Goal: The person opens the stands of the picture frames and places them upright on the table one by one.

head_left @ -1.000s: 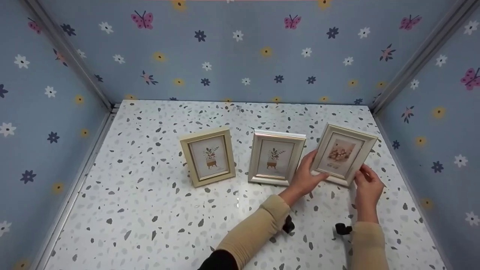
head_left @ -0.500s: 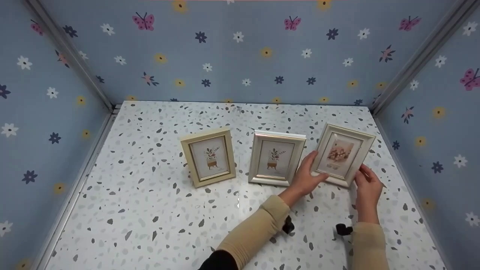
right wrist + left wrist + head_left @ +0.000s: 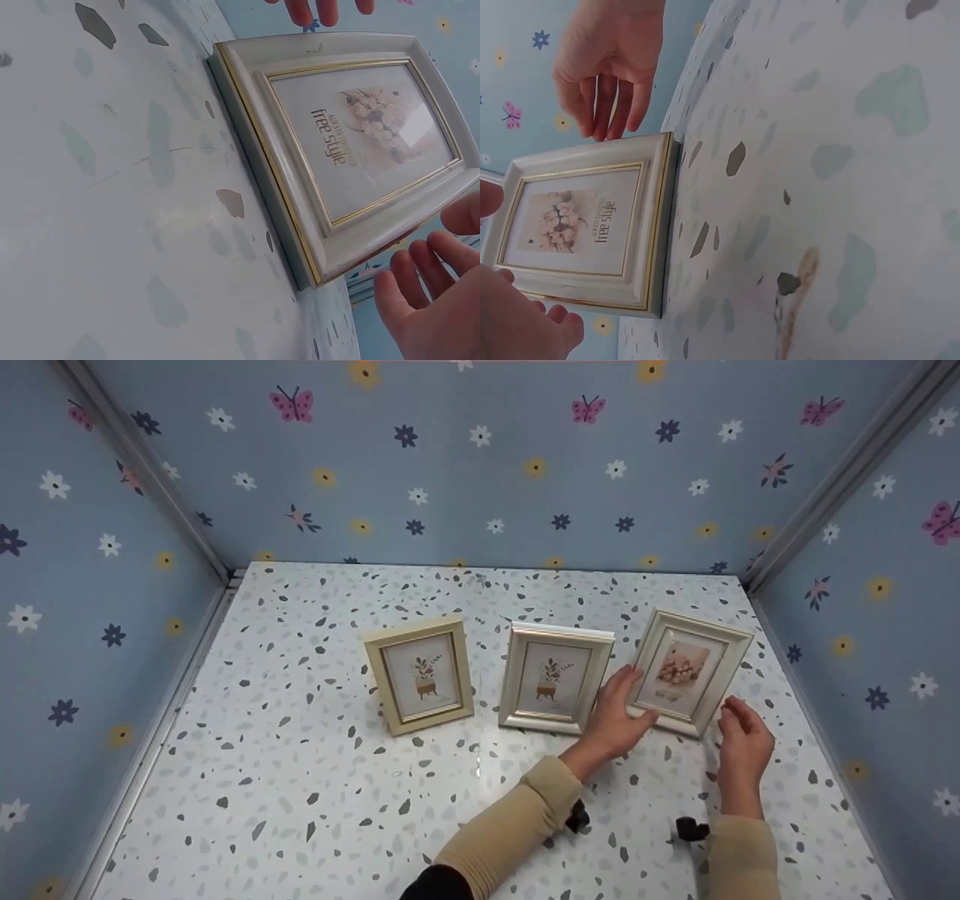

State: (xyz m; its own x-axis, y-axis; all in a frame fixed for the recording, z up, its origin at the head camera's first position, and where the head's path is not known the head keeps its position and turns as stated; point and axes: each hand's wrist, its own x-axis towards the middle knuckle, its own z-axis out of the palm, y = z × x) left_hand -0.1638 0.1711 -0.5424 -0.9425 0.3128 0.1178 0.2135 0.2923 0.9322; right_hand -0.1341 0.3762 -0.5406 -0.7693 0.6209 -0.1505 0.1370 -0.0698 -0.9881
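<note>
A cream picture frame with gold inner trim and a flower print stands on the speckled table, leaning back a little. My left hand is at its left side, thumb in front of the lower corner and fingers along the side edge. Just off the frame's right side, my right hand hangs with loosely bent fingers that hold nothing. In the left wrist view, the right fingertips point at the frame's edge. Left of the left hand stands a silvery frame with a potted-plant print.
Farther left, a yellowish-gold frame with a similar plant print stands turned slightly. Blue walls with flowers and butterflies enclose the table at the back and both sides. A black wrist mount sits beside the right sleeve.
My right hand has come away from the frame's right edge, moving slightly right and down. The left hand stays at the left side, and the frames stand where they were.
</note>
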